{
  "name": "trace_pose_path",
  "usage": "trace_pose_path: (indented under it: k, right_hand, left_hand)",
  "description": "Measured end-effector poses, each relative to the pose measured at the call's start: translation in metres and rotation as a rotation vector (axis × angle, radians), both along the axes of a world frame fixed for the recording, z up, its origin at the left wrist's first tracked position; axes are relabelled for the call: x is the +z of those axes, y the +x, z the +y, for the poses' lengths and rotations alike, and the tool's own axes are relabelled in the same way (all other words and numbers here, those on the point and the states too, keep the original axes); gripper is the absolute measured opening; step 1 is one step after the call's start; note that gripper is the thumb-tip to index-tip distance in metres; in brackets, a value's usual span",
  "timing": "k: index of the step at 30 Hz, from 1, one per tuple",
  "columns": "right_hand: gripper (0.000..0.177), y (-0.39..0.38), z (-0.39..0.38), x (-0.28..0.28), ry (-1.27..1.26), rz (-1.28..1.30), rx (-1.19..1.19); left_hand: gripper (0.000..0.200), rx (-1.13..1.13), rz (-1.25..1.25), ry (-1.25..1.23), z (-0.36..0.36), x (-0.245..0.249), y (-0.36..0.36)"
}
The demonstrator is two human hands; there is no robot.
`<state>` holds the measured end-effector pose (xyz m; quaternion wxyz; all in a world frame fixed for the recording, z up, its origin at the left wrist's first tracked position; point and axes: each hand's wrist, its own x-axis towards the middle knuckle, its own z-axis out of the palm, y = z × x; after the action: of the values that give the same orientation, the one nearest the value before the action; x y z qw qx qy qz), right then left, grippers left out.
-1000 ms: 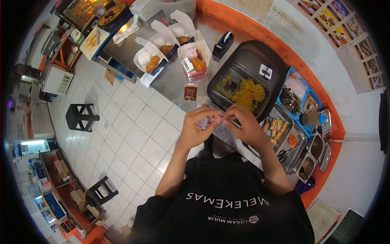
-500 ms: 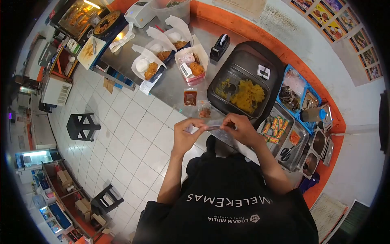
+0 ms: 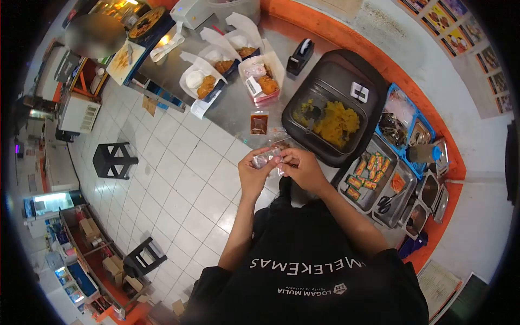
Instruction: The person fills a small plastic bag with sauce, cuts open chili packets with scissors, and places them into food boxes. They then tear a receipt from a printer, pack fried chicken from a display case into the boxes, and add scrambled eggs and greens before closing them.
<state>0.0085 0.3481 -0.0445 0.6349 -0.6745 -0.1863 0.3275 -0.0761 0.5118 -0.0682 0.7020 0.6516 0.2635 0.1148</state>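
Observation:
Between my two hands is a small clear plastic bag [image 3: 265, 157], held over the front edge of the steel counter. My left hand [image 3: 254, 174] pinches one side of it with the thumb across its face. My right hand [image 3: 301, 169] is closed on the other side, its fingertips close to the left thumb. Just beyond my fingers lies a clear packet with orange-brown contents [image 3: 280, 144], partly hidden. A dark red sauce packet [image 3: 259, 124] rests farther back on the counter.
Paper boxes with rice and fried chicken [image 3: 206, 86] stand at the back left, near a tape dispenser [image 3: 299, 57]. On the right are a black container of yellow food [image 3: 337, 125], a steel tray of wrapped packets [image 3: 370, 172] and scissors [image 3: 384, 205]. Black stools [image 3: 115, 160] stand on the floor.
My hands have come closer together. The plastic bag, seen as a thin strip before, now shows its broad face. A blurred round patch has appeared at the upper left.

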Motion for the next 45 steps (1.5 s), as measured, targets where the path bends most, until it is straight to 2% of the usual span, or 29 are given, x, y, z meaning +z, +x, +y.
trace_pose_path:
  k: [3, 4, 7, 8, 11, 12, 15, 19, 20, 23, 24, 28, 31, 32, 35, 38, 40, 42, 45]
  right_hand:
    - [0.020, 0.008, -0.028, -0.006, 0.036, 0.121, -0.057]
    - [0.018, 0.012, -0.043, -0.004, 0.038, 0.159, -0.082]
    - [0.014, 0.013, -0.090, -0.011, 0.022, 0.227, -0.314]
    - [0.012, 0.011, -0.105, -0.008, 0.007, 0.238, -0.373]
    - [0.013, -0.004, -0.148, -0.002, -0.229, -0.210, -0.343]
    - [0.016, -0.008, -0.160, 0.010, -0.211, -0.234, -0.366]
    - [0.020, -0.017, -0.202, 0.027, -0.204, -0.231, -0.417]
    - [0.020, -0.028, -0.261, 0.043, -0.206, -0.141, -0.436]
    - [0.020, -0.031, -0.275, 0.037, -0.145, -0.232, -0.473]
    - [0.022, -0.039, -0.307, 0.043, -0.375, -0.721, -0.526]
    - [0.023, -0.042, -0.313, 0.030, -0.446, -0.770, -0.542]
    - [0.021, -0.049, -0.351, 0.036, -0.612, -0.641, -0.608]
    - [0.022, -0.051, -0.395, 0.039, -0.496, -0.618, -0.715]
    - [0.020, -0.054, -0.410, 0.042, -0.533, -0.601, -0.672]
    - [0.010, -0.060, -0.447, 0.037, -0.426, -0.577, -0.830]
    - [0.010, -0.064, -0.485, 0.037, -0.141, -0.449, -0.907]
    - [0.009, -0.068, -0.501, 0.034, -0.016, -0.275, -0.952]
    - [0.010, -0.072, -0.521, 0.034, 0.111, -0.045, -0.975]
    - [0.012, -0.078, -0.554, 0.036, 0.306, 0.181, -0.931]
  left_hand:
    - [0.030, 0.059, -0.055, 0.126, -0.007, 0.001, 0.014]
    - [0.022, 0.105, 0.019, 0.069, -0.011, 0.015, 0.019]
    - [0.020, -0.050, -0.095, 0.341, -0.035, 0.034, 0.025]
    - [0.023, -0.270, -0.048, 0.449, -0.048, 0.043, 0.024]
    - [0.026, -0.684, -0.276, 0.675, -0.107, 0.069, 0.041]
    - [0.023, -0.730, -0.196, 0.563, -0.127, 0.078, 0.045]
    - [0.018, -0.792, -0.326, 0.579, -0.171, 0.065, 0.056]
    - [0.015, -0.896, -0.416, 0.565, -0.228, 0.082, 0.063]
    - [0.009, -0.890, -0.446, 0.595, -0.244, 0.082, 0.063]
    - [0.007, -0.827, -0.470, 0.585, -0.287, 0.074, 0.064]
    - [0.007, -0.821, -0.498, 0.633, -0.304, 0.075, 0.062]
    - [0.004, -0.591, -0.561, 0.776, -0.368, 0.070, 0.070]
    - [0.011, -0.830, -0.392, 0.617, -0.412, 0.087, 0.063]
    - [0.016, -0.899, -0.435, 0.667, -0.421, 0.085, 0.066]
    - [0.013, -1.000, -0.318, 0.487, -0.443, 0.068, 0.077]
    - [0.016, -1.073, -0.291, 0.422, -0.462, 0.056, 0.084]
    - [0.025, -1.131, -0.403, 0.436, -0.486, 0.078, 0.082]
    - [0.038, -1.290, -0.484, 0.441, -0.503, 0.088, 0.087]
    - [0.042, -1.365, -0.611, 0.478, -0.527, 0.094, 0.081]
